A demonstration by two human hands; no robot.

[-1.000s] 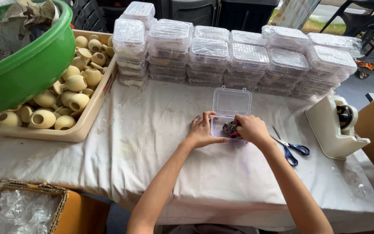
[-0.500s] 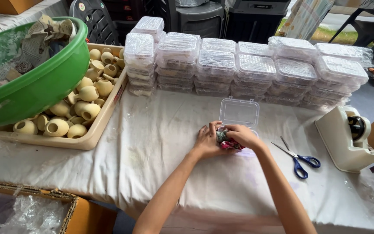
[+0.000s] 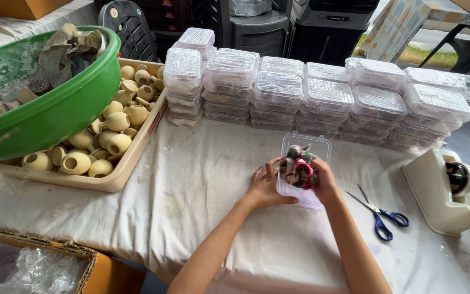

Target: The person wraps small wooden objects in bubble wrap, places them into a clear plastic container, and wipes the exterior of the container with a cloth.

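I see both forearms come in from the near edge and meet over the middle of the table (image 3: 202, 218), which is covered with a white cloth. My left hand (image 3: 263, 188) lies low with the palm down on the cloth, its fingers curled and the thumb raised against the left side of a crumpled bundle (image 3: 298, 169) of grey and pink-red material. My right hand (image 3: 323, 179) closes on the same bundle from the right; its fingers are bent around it, but the tips are hidden behind the bundle, so I cannot tell how tight the hold is. The bundle sits just above a small clear plastic box (image 3: 307, 149), whose lid stands open on the far side.

To the right, near the right hand, lie blue-handled scissors (image 3: 382, 215), and further right stands a cream tape dispenser (image 3: 444, 190). Along the far side are stacks of closed clear boxes (image 3: 322, 98). At the far left a tray (image 3: 121, 177) holds pale round clay pots, and a green basin (image 3: 55, 114) rests partly over it.
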